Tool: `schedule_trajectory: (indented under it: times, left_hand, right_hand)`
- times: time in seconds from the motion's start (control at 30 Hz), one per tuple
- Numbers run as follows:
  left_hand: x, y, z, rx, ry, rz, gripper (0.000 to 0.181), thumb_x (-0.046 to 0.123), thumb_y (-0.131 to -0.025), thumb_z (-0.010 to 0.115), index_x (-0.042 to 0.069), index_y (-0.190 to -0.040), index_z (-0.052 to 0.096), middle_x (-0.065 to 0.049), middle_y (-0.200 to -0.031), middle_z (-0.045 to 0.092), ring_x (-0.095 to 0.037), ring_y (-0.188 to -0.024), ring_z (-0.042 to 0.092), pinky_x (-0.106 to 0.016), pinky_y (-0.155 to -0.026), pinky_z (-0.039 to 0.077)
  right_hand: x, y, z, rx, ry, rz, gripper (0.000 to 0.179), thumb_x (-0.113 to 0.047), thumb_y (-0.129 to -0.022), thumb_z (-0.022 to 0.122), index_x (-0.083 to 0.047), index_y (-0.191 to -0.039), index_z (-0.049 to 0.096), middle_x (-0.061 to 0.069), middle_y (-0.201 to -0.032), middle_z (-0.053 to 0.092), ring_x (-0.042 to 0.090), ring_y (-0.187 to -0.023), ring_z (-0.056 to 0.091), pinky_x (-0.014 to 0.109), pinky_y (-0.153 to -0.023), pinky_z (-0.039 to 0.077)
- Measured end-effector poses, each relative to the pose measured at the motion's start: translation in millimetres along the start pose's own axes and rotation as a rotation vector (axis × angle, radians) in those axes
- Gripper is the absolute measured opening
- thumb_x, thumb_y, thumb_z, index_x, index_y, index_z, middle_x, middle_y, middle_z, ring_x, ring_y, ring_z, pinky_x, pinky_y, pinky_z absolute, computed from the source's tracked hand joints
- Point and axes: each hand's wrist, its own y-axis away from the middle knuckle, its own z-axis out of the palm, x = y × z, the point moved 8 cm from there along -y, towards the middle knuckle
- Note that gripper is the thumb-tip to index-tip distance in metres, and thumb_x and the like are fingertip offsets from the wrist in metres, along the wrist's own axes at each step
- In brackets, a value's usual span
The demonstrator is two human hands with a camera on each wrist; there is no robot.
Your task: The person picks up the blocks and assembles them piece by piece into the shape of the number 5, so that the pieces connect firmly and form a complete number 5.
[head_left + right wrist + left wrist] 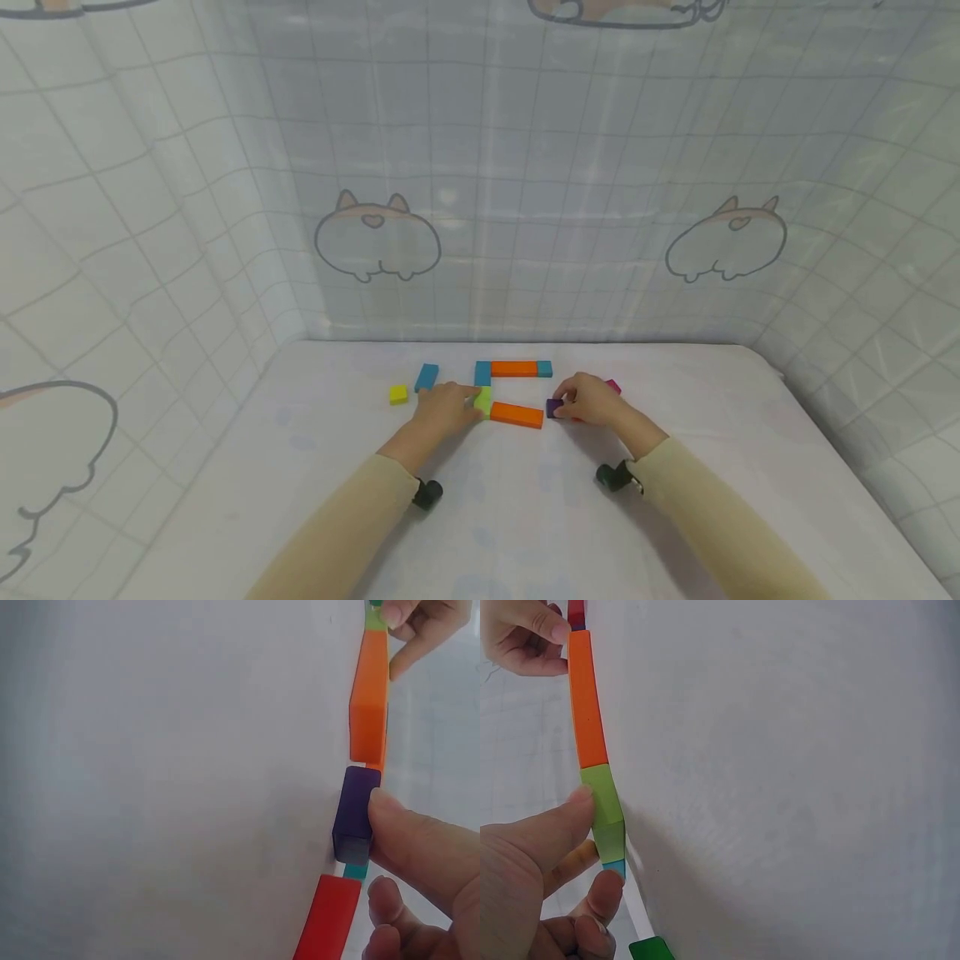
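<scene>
Head view, left hand (444, 406), fingers spread, touching lime block (484, 403), right hand (590, 398) pinching purple block (552, 408), orange block (516, 415) between.

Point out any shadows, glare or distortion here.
Head view: soft shadows beside both beige sleeves, pale glare streaks on the grid-patterned backdrop; left wrist view: the long orange rectangular block looks slightly bowed; right wrist view: faint shadow left of the dark-purple rectangular block.
</scene>
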Motion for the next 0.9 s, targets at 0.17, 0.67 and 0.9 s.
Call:
schedule_trajectory:
  times: [0.17, 0.67, 0.9]
  left_hand:
    - [0.1, 1.0, -0.5, 0.003, 0.011, 0.007, 0.051, 0.042, -0.092, 0.071, 0.025, -0.140, 0.061, -0.009, -0.140, 0.059, -0.034, -0.133, 0.050, -0.070, -0.109, 0.024]
    - [0.6, 0.1, -0.7, 0.000, 0.016, 0.007, 0.051, 0.041, -0.093, 0.071, 0.024, -0.140, 0.061, -0.008, -0.140, 0.060, -0.033, -0.133, 0.050, -0.069, -0.109, 0.024]
    - [-1.7, -1.7, 0.7, 0.001, 0.012, 0.003, 0.052, 0.042, -0.093, 0.070, 0.024, -0.141, 0.060, -0.008, -0.141, 0.059, -0.034, -0.134, 0.050, -0.070, -0.109, 0.023]
  right_hand:
    - [-0.6, 0.8, 4.9, -0.012, -0.020, -0.001, 0.021, -0.019, -0.087, 0.080, -0.013, -0.106, 0.077, 0.003, -0.088, 0.059, 0.020, -0.082, 0.053, 0.030, -0.071, 0.049]
    - [-5.6, 5.8, 7.4, -0.016, -0.013, -0.017, 0.019, -0.019, -0.086, 0.081, -0.013, -0.103, 0.077, 0.002, -0.084, 0.057, 0.019, -0.082, 0.051, 0.030, -0.071, 0.046]
    - [-6.7, 7.3, 8.2, -0.012, -0.011, -0.020, 0.018, -0.019, -0.085, 0.082, -0.013, -0.101, 0.077, 0.002, -0.082, 0.056, 0.019, -0.080, 0.051, 0.030, -0.069, 0.045]
